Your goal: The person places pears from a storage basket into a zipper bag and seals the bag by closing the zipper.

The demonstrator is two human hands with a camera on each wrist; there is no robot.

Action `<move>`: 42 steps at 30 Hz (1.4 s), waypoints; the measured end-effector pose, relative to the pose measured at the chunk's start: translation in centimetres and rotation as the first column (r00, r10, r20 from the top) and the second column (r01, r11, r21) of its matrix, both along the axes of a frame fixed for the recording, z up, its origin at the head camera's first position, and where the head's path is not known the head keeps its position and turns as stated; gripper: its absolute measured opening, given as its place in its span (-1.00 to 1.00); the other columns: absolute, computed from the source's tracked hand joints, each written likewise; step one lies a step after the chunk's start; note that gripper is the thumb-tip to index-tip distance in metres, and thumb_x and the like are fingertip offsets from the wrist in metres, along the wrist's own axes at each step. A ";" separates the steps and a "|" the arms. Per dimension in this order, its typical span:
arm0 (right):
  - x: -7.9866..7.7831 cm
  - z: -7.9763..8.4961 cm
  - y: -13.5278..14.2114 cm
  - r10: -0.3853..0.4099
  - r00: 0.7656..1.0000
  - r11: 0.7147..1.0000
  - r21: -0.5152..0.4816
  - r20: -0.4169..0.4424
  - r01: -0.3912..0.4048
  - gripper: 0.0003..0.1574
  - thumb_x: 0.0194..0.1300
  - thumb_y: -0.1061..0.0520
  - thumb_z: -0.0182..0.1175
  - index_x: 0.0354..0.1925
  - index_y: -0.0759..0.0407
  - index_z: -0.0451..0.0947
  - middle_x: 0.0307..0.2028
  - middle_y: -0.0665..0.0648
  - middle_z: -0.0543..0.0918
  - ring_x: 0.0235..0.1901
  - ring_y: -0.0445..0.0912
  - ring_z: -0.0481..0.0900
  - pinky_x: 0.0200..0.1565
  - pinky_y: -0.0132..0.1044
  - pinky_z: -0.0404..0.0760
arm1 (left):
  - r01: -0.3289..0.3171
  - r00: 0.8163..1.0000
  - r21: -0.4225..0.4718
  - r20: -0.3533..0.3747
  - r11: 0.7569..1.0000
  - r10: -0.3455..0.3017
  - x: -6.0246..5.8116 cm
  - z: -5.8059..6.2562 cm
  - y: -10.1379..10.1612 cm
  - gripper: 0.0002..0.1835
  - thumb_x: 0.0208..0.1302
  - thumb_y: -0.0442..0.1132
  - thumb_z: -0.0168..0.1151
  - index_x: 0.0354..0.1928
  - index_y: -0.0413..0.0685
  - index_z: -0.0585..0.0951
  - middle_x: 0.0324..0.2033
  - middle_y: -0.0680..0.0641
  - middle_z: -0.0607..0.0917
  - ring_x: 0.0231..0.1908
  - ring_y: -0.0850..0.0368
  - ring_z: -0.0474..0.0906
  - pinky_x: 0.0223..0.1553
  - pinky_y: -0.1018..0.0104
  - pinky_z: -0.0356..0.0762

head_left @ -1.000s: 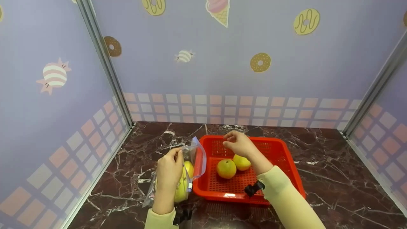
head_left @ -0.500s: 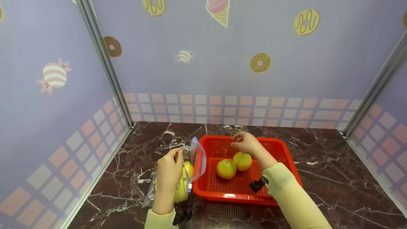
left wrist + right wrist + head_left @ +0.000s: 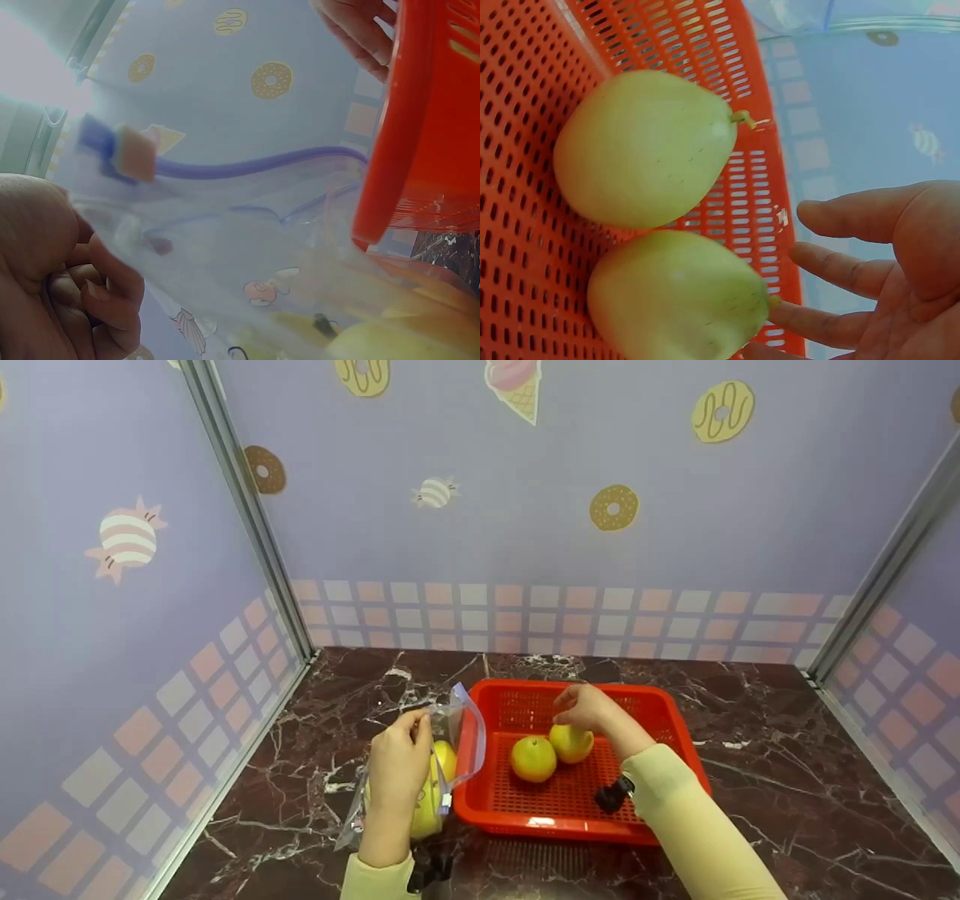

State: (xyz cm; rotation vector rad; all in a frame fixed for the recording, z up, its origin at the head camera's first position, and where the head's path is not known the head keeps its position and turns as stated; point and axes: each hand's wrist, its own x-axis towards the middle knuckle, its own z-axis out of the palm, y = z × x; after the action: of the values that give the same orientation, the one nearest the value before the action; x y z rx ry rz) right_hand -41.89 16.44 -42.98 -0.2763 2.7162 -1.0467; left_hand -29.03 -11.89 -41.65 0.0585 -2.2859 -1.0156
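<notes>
In the head view, my left hand (image 3: 400,761) pinches the rim of a clear zip bag (image 3: 471,742) with a purple seal and a slider. Yellow pears (image 3: 445,761) show inside the bag, partly behind the hand. To its right, two yellow-green pears (image 3: 534,759) lie side by side in a red plastic basket (image 3: 480,817). My right hand (image 3: 592,711) hovers over the basket, above the farther pear (image 3: 679,296). In the right wrist view its fingers are extended, with fingertips by that pear's stem; whether they touch it I cannot tell.
Dark marbled tabletop (image 3: 780,765) surrounds the basket and bag. Purple patterned panels (image 3: 525,540) close off the back and both sides, joined by metal corner posts (image 3: 255,510). The basket's left rim stands against the bag's mouth.
My right hand has moved right, then down toward the farther pear. The left hand and the bag have stayed in place.
</notes>
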 end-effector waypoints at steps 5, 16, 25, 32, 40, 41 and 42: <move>0.0 -0.5 0.2 -0.013 0.999 1.000 0.025 0.045 0.012 -0.50 0.26 0.20 0.38 0.14 0.33 0.62 0.12 0.33 0.65 -0.01 0.09 0.61 -0.11 -0.09 0.64 | -0.004 1.000 -0.006 -0.023 1.000 0.004 0.0 -0.1 0.0 -0.82 0.40 -0.33 0.23 -0.12 -0.23 0.78 -0.50 -0.14 0.73 -0.54 0.08 0.48 -0.44 0.17 0.48; -0.1 -1.5 0.4 -0.015 0.996 0.998 0.061 0.087 0.010 -0.40 0.17 0.26 0.43 0.20 0.28 0.59 0.15 0.36 0.64 0.13 0.17 0.60 0.17 0.06 0.62 | 0.007 1.000 -0.006 -0.024 1.000 -0.007 0.0 0.0 0.1 -0.81 0.40 -0.33 0.23 -0.11 -0.23 0.78 -0.55 -0.12 0.69 -0.59 0.13 0.40 -0.49 0.25 0.39; -0.3 -2.4 0.3 0.015 0.996 0.993 0.113 0.092 -0.025 -0.27 0.07 0.27 0.50 0.24 0.23 0.57 0.14 0.37 0.63 0.05 0.15 0.62 0.10 0.06 0.65 | 0.008 0.998 -0.013 -0.056 1.000 -0.009 0.0 -0.2 0.0 -0.82 0.40 -0.34 0.24 -0.15 -0.26 0.78 -0.61 -0.10 0.64 -0.62 0.20 0.32 -0.53 0.32 0.34; -0.5 -2.8 0.4 0.006 0.985 0.997 0.075 0.172 -0.019 -0.23 0.08 0.29 0.47 0.29 0.18 0.53 0.09 0.30 0.64 -0.05 0.04 0.56 -0.02 -0.10 0.63 | -0.002 0.997 -0.023 -0.082 1.000 0.000 -0.1 -0.4 -0.1 -0.84 0.38 -0.37 0.24 -0.17 -0.24 0.78 -0.61 -0.10 0.65 -0.60 0.20 0.35 -0.51 0.26 0.40; -0.3 -2.8 0.5 -0.009 0.981 0.999 0.045 0.194 0.000 -0.26 0.06 0.31 0.45 0.25 0.20 0.53 0.04 0.30 0.62 -0.16 0.03 0.57 -0.07 0.04 0.71 | -0.008 0.997 -0.021 -0.079 1.000 0.007 -0.1 -0.4 0.0 -0.85 0.36 -0.37 0.25 -0.18 -0.25 0.78 -0.60 -0.11 0.66 -0.59 0.13 0.41 -0.50 0.20 0.43; -0.3 -2.8 0.5 -0.013 0.981 0.999 0.041 0.192 0.005 -0.26 0.06 0.31 0.45 0.25 0.21 0.53 0.03 0.30 0.61 -0.17 0.03 0.56 -0.08 0.04 0.72 | -0.007 0.997 -0.021 -0.080 1.000 0.005 -0.1 -0.3 0.0 -0.85 0.36 -0.38 0.25 -0.18 -0.25 0.78 -0.60 -0.11 0.66 -0.59 0.13 0.40 -0.50 0.20 0.43; -0.3 -2.8 0.5 -0.012 0.982 0.999 0.044 0.188 0.004 -0.26 0.06 0.32 0.44 0.25 0.21 0.52 0.02 0.29 0.62 -0.17 0.02 0.56 -0.11 -0.01 0.71 | -0.004 0.997 -0.019 -0.080 1.000 0.003 -0.2 -0.3 0.0 -0.85 0.36 -0.38 0.25 -0.18 -0.25 0.78 -0.60 -0.11 0.66 -0.59 0.14 0.40 -0.50 0.21 0.42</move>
State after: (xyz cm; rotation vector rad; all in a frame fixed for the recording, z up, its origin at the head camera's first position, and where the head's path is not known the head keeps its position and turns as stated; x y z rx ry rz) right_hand -42.19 16.97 -45.77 -0.1510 2.5691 -0.9619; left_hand -29.19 -11.93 -41.98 0.0131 -2.2216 -0.9765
